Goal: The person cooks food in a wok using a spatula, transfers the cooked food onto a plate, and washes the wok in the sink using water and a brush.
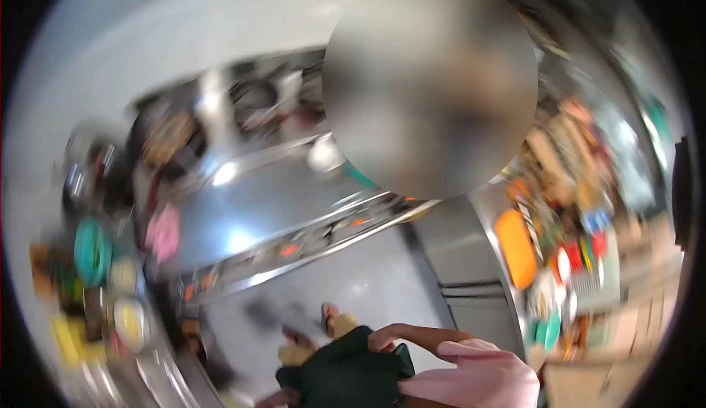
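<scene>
My right hand [384, 338] is bent in front of my body below a pink sleeve [482, 375]. Its fingers look curled at the upper edge of a dark green apron [338, 375], pressed against the cloth. Low at the frame's bottom edge, my left hand [278, 399] shows only in part beside the apron's other side, and its fingers are smeared. My feet [331, 318] stand on the grey floor below.
Ahead runs a steel cooking counter [257, 209] with knobs along its front and dark pans [173, 140] behind. A pink cloth [163, 233] hangs at its left end. Rightward, an orange tray [516, 250] stands on a crowded steel counter. A teal basin [93, 252] sits left.
</scene>
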A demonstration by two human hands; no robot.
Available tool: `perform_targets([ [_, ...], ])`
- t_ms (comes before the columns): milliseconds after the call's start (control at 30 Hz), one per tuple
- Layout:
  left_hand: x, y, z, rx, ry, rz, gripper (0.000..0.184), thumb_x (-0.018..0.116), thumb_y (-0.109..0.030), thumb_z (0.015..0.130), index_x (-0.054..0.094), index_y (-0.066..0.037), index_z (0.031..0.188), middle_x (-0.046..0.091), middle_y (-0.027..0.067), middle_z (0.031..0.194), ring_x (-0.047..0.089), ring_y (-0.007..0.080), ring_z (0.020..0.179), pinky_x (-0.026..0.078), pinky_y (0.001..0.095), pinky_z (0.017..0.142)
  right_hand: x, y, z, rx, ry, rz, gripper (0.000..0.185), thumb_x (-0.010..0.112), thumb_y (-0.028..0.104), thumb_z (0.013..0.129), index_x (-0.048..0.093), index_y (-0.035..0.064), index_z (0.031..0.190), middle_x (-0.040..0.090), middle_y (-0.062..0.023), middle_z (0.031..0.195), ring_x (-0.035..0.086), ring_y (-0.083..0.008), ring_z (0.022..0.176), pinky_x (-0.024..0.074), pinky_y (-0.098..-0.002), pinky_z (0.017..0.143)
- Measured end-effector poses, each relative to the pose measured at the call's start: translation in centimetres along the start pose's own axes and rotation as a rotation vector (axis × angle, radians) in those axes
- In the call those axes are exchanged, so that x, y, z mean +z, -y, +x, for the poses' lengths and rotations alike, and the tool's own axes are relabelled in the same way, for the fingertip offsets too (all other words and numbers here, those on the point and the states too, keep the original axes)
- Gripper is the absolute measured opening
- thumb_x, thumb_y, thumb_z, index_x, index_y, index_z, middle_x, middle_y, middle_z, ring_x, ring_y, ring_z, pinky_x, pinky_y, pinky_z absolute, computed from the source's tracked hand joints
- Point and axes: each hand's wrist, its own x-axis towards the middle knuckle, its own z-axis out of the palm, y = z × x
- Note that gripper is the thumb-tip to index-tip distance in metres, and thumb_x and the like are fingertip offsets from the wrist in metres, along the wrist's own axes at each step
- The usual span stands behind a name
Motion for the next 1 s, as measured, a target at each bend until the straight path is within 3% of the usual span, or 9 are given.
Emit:
perform_targets([
  [67, 1.5, 5.0, -2.8, 0.416, 0.318, -0.025, 0.029, 0.060, -0.034, 0.089, 0.070, -0.010, 0.103, 0.069, 0.0075, 0.085, 0.063, 0.0167, 0.070, 0.050, 0.0381, 0.063, -1.8, 1.0, 1.1, 0.186, 0.061, -0.080, 0.018, 0.056, 0.019, 0.084, 0.062, 0.0039, 0.076, 0.059, -0.0079, 0.061, 0.059, -0.0183, 0.053, 0.0453, -0.0328, 0.044],
  [100, -0.4, -3.4, -3.7, 0.097, 0.244, 0.227, 0.030, 0.060, -0.036, 0.091, 0.069, -0.008, 0.099, 0.067, 0.0074, 0.084, 0.063, 0.0148, 0.070, 0.050, 0.0374, 0.065, -2.9, 4.4, 0.9, 0.288, 0.024, -0.188, 0.018, 0.059, 0.021, 0.084, 0.065, 0.0047, 0.079, 0.063, -0.0077, 0.065, 0.061, -0.0182, 0.055, 0.0462, -0.0324, 0.044],
  [233, -8.9, -12.3, 0.3, 0.104, -1.250, 0.392, 0.024, 0.056, -0.019, 0.093, 0.065, -0.002, 0.107, 0.067, 0.0215, 0.105, 0.061, 0.0408, 0.101, 0.047, 0.0460, 0.091, -11.6, 4.0, 13.3, -0.124, -0.452, -0.979, 0.032, 0.052, 0.033, 0.090, 0.069, 0.0071, 0.091, 0.071, -0.0142, 0.095, 0.068, -0.0334, 0.089, 0.0528, -0.0471, 0.074],
  [267, -12.1, -13.3, 1.3, 0.229, -1.403, 0.486, 0.019, 0.059, -0.013, 0.090, 0.065, -0.001, 0.104, 0.065, 0.0207, 0.108, 0.059, 0.0412, 0.106, 0.046, 0.0455, 0.094, -13.0, 7.9, 15.4, -0.017, -0.542, -0.801, 0.029, 0.051, 0.032, 0.090, 0.069, 0.0081, 0.090, 0.070, -0.0154, 0.097, 0.068, -0.0328, 0.088, 0.0531, -0.0461, 0.075],
  [333, -16.9, -14.4, 2.4, 0.296, -1.586, 0.551, 0.013, 0.059, -0.011, 0.090, 0.064, -0.002, 0.098, 0.065, 0.0178, 0.102, 0.058, 0.0382, 0.097, 0.045, 0.0447, 0.088, -18.6, 4.7, 25.9, -0.466, -0.770, -0.636, 0.021, 0.059, 0.026, 0.089, 0.066, 0.0066, 0.093, 0.071, -0.0139, 0.092, 0.069, -0.0280, 0.071, 0.0549, -0.0404, 0.067],
  [367, -19.1, -14.2, 2.9, 0.332, -1.666, 0.582, 0.011, 0.059, -0.010, 0.090, 0.063, -0.002, 0.096, 0.064, 0.0166, 0.099, 0.059, 0.0365, 0.093, 0.045, 0.0440, 0.085, -18.6, 10.4, 25.5, -0.312, -0.734, 0.096, 0.014, 0.061, 0.015, 0.087, 0.066, 0.0067, 0.097, 0.069, -0.0071, 0.085, 0.066, -0.0186, 0.065, 0.0534, -0.0331, 0.061],
  [467, -23.8, -11.0, 3.6, 0.495, -1.803, 0.777, 0.005, 0.059, -0.007, 0.090, 0.062, -0.004, 0.091, 0.063, 0.0128, 0.094, 0.058, 0.0329, 0.088, 0.042, 0.0402, 0.082, -24.8, 11.5, 36.6, -0.715, -0.741, 0.173, 0.017, 0.060, 0.005, 0.085, 0.062, 0.0053, 0.102, 0.062, -0.0028, 0.074, 0.057, -0.0124, 0.059, 0.0483, -0.0276, 0.052],
  [833, -34.3, -1.0, 7.5, 1.058, -2.058, 1.144, 0.028, 0.051, -0.022, 0.099, 0.064, 0.001, 0.108, 0.068, 0.0098, 0.103, 0.061, 0.0234, 0.098, 0.043, 0.0391, 0.099, -40.9, 17.7, 52.9, -0.868, -0.829, 0.090, 0.054, 0.065, 0.036, 0.088, 0.050, 0.0087, 0.131, 0.059, -0.0075, 0.120, 0.056, -0.0215, 0.105, 0.0443, -0.0345, 0.089],
  [1000, -34.9, -1.7, 10.2, 1.229, -2.065, 1.029, 0.034, 0.044, -0.029, 0.103, 0.060, 0.000, 0.103, 0.062, 0.0092, 0.100, 0.056, 0.0187, 0.088, 0.042, 0.0324, 0.087, -41.5, 19.2, 56.5, -1.061, -0.881, -0.089, 0.071, 0.075, 0.044, 0.082, 0.047, 0.0076, 0.135, 0.061, -0.0081, 0.124, 0.059, -0.0228, 0.110, 0.0470, -0.0350, 0.092],
])
